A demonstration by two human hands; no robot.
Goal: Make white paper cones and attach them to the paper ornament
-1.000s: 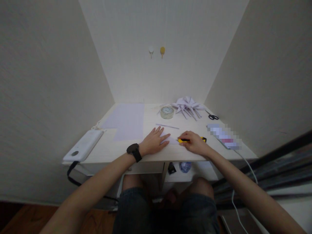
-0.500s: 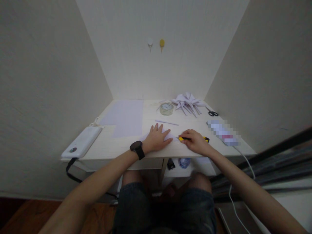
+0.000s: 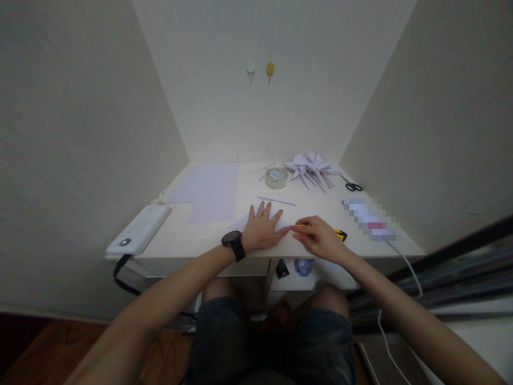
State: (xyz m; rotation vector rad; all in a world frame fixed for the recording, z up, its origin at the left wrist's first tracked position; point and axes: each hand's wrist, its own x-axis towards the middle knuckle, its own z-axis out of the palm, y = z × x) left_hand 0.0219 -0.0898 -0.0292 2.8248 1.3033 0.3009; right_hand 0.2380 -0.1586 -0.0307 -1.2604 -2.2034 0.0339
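Observation:
My left hand (image 3: 262, 227) lies flat with spread fingers, pressing a piece of white paper (image 3: 239, 222) onto the desk. Most of that paper is hidden under the palm. Close to its thumb, my right hand (image 3: 316, 235) is closed around a yellow and black utility knife (image 3: 340, 235). The knife's yellow front end points left toward the left thumb; its blade cannot be made out. Just beyond the hands lies a thin rolled paper stick (image 3: 276, 200).
Larger white sheets (image 3: 212, 192) cover the desk's left part. Behind the hands stand a tape roll (image 3: 276, 178) and folded paper spikes (image 3: 315, 168). Scissors (image 3: 353, 186) and a blurred-out phone-like item with a cable (image 3: 371, 219) lie right. A white device (image 3: 140, 230) sits at the left edge.
The right hand has turned over the knife, so its fingers now cover more of the yellow front end. The left thumb is now nearer the right fingertips. The view has shifted slightly.

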